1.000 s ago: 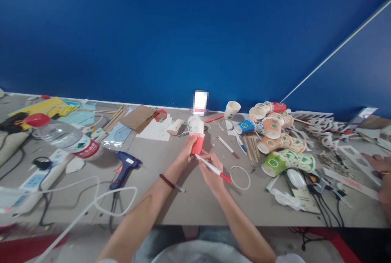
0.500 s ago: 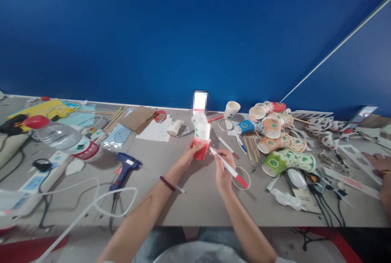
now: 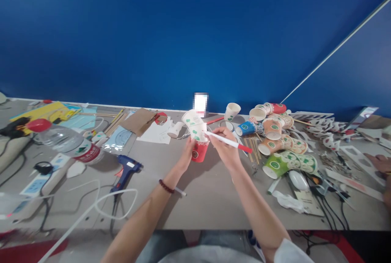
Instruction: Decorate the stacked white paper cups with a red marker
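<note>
While the left hand point(image 3: 186, 153) is gripping the stack point(image 3: 198, 131) from its left side, the right hand point(image 3: 224, 146) is holding a pen point(image 3: 230, 142) on the other. The stack is lying between the hands, ahead of the body, its long axis running away from the wearer and bending left: red cup point(image 3: 198, 153) nearest, white cups farther off. The left hand is nearer, touching it; the right is closing on the pen only, its tip pointing left at the white part. Whether the tip is touching cannot be told.

Counts: one red cup and at least two white are making up the stack; exact total unclear. One pen is being held. Two loose cups are showing, one point(image 3: 175, 129) lying left of the stack, one point(image 3: 232, 111) standing beyond and right. At least five coloured rows point(image 3: 276, 165) are resting right of it. One glue gun point(image 3: 126, 173) and one bottle point(image 3: 70, 140) are lying left; one phone point(image 3: 200, 104) is glowing beyond.
</note>
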Demonstrator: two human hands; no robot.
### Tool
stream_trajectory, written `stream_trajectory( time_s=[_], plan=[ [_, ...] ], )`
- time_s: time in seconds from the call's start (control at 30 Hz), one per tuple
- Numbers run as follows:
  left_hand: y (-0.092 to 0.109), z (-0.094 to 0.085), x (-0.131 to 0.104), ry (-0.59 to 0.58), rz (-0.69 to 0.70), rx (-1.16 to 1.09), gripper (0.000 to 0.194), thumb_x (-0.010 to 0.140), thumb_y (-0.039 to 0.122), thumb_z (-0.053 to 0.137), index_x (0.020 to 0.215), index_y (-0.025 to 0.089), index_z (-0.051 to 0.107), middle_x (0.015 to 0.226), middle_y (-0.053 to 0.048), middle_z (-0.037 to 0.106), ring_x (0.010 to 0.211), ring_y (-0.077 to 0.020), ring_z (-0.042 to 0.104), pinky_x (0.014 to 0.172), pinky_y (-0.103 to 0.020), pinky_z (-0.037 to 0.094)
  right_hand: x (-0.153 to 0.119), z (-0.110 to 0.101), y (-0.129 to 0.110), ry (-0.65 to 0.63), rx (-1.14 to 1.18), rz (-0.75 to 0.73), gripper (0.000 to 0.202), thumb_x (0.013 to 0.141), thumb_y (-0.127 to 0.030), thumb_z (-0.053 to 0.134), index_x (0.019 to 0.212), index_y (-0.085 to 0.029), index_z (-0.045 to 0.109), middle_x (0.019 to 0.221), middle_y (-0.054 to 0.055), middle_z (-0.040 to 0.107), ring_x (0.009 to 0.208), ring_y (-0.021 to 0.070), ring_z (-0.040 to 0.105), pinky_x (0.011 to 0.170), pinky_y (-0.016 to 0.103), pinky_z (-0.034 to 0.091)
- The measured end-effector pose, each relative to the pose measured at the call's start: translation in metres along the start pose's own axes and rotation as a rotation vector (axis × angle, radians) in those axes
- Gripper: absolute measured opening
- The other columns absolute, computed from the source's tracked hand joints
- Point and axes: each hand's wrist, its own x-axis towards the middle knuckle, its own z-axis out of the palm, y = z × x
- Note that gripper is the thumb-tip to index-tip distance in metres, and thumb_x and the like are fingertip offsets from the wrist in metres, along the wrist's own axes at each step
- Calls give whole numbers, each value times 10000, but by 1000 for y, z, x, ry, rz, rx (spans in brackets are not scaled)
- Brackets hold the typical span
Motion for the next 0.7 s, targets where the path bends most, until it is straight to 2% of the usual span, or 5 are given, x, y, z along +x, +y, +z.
stream_trajectory(
  time_s=[0.17,0.3,0.4,0.6,0.7],
  plan=[
    [6,-3,5,29,-25,-167,536,754,611,671,1078,186,645,1152,-90,694,1124,-259,620,935,-361,479,26,2,-12,-141,-138,-70,202,761,-387,707,808,-206,629,783,27,701,727,192,664,627,300,497],
    [9,-3,3,18,-76,-241,522,727,488,751,1116,172,604,1072,-88,716,931,-239,694,839,-358,525,29,2,-11,-173,-164,-80,174,760,-372,681,749,-212,612,742,8,671,674,169,623,601,286,477],
    [10,-5,3,8,-136,-254,546,688,489,776,1086,155,607,960,-90,731,810,-249,712,770,-384,548,29,0,-6,-191,-175,-76,154,755,-342,669,723,-214,590,747,0,663,679,161,605,605,279,468],
    [9,-8,7,55,-217,-254,638,708,708,647,995,139,678,913,-127,738,901,-286,702,778,-371,558,30,-3,2,-251,-190,-56,141,752,-330,657,725,-207,593,694,-18,643,622,141,566,577,265,437],
    [7,-9,10,73,-199,-264,642,711,732,625,989,157,691,963,-126,741,986,-298,682,806,-366,555,30,1,5,-274,-207,-66,149,755,-344,667,739,-204,620,702,-16,644,635,141,566,584,265,433]
  ],
)
